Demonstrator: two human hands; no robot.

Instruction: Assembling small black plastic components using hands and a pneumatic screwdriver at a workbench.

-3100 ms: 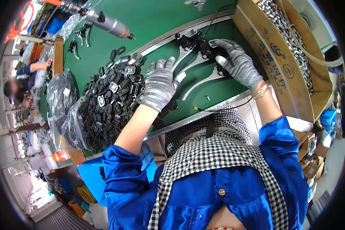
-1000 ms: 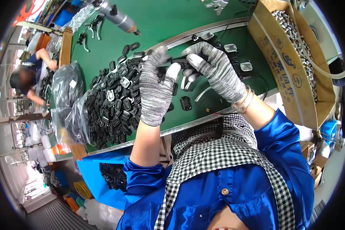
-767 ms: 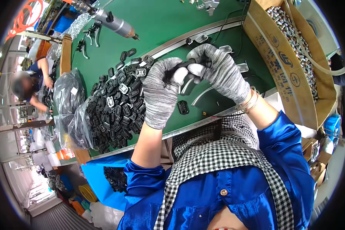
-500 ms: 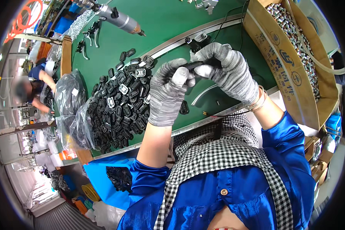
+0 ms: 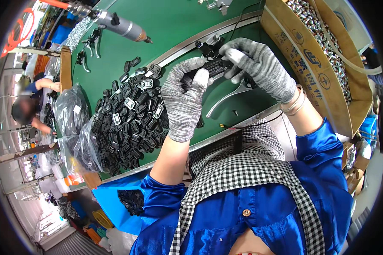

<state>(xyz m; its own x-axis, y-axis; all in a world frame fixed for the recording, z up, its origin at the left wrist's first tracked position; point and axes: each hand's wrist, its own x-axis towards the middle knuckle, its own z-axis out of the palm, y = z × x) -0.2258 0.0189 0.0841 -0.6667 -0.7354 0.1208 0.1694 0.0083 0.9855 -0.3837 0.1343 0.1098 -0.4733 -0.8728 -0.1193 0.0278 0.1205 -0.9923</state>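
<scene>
Your left hand (image 5: 183, 97), in a grey striped knit glove, pinches a flat black rectangular part (image 5: 215, 66) above the green table (image 5: 174, 25). Your gloved right hand (image 5: 266, 70) has its fingers bent at the part's right end; whether they grip, you cannot tell. A curved silver metal lever (image 5: 228, 95) lies nearer; small black oblong covers (image 5: 130, 123) heap left.

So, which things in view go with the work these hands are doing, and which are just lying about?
Seem to belong:
- black part in the left hand, right hand beside it
- silver lever below the hands
- heap of small black pieces

Seem just lying about, untouched:
- plastic bags
- yellow round item
- brown cartons
</scene>
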